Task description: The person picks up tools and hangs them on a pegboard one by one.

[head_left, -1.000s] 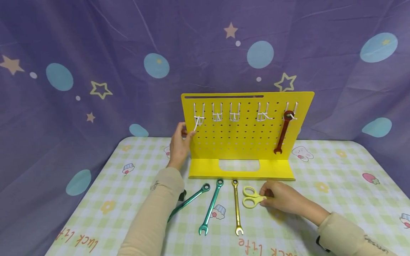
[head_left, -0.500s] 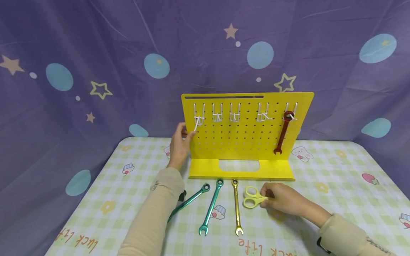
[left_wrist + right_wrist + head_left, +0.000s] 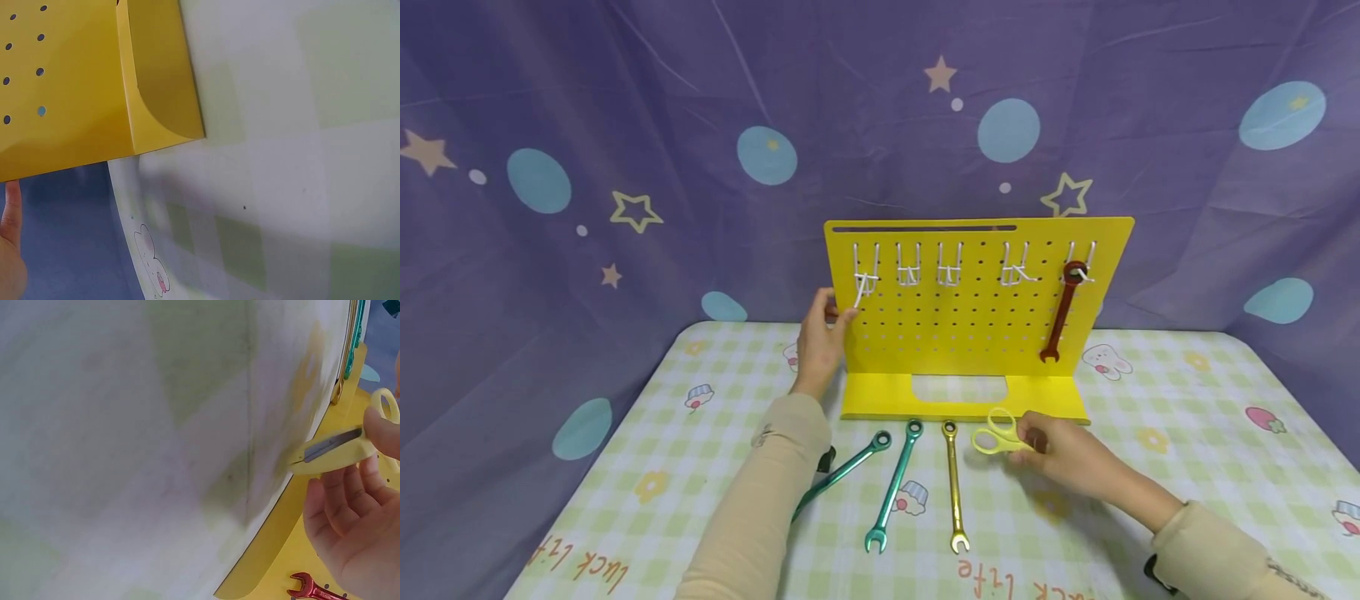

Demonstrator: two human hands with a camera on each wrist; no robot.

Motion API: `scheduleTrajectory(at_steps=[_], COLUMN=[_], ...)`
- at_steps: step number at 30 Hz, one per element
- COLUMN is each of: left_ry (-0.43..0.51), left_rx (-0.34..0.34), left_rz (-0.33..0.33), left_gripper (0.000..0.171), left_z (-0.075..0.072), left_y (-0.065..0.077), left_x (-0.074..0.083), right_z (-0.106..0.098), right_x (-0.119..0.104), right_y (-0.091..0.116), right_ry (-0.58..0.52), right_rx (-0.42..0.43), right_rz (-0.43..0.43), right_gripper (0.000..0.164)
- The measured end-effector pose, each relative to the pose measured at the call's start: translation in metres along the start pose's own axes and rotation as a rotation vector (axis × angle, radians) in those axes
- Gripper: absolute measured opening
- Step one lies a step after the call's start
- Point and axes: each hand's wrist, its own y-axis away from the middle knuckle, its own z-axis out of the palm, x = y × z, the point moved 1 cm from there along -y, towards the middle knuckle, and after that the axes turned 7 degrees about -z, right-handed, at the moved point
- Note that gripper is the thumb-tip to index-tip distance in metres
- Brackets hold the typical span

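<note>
My left hand [image 3: 820, 343] grips the left edge of the yellow pegboard [image 3: 955, 362], with the thumb at the front. Its other fingers are partly hidden behind the panel. My right hand [image 3: 1069, 452] pinches a pair of yellow scissors [image 3: 340, 455] near the middle, in front of the board's base. The loops point left in the head view, and the right wrist view shows the blades raised off the cloth. A red-brown wrench [image 3: 1060, 321] hangs from the rightmost white hook on the board.
On the checked tablecloth [image 3: 700, 467] lie two green wrenches, one slanted [image 3: 846, 471] and partly under the left sleeve, the other [image 3: 895, 492] beside it. A gold wrench [image 3: 955, 492] lies right of them. Several white hooks [image 3: 950, 271] line the board's top. A purple curtain [image 3: 880, 167] stands behind.
My right hand has lifted the scissors from the cloth and moved them slightly towards the board, tilting the loops. The left hand stays at the board's edge.
</note>
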Motion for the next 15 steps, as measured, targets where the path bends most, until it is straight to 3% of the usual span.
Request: scheduleTrajectory(at_steps=[5, 15], left_ry=[0.008, -0.005], left_rx=[-0.005, 0.001], left_rz=[0.0, 0.004], left_gripper=[0.033, 0.034], left_z=[0.0, 0.0003], left_y=[0.0001, -0.0008], left_x=[-0.0002, -0.001], right_z=[-0.0026, -0.0087], right_x=[-0.0009, -0.0031], right_y=[-0.0013, -0.0036], right_ry=[-0.002, -0.058], right_rx=[0.083, 0.229], right_rz=[-0.033, -0.019], right_gripper=[0.022, 0.02])
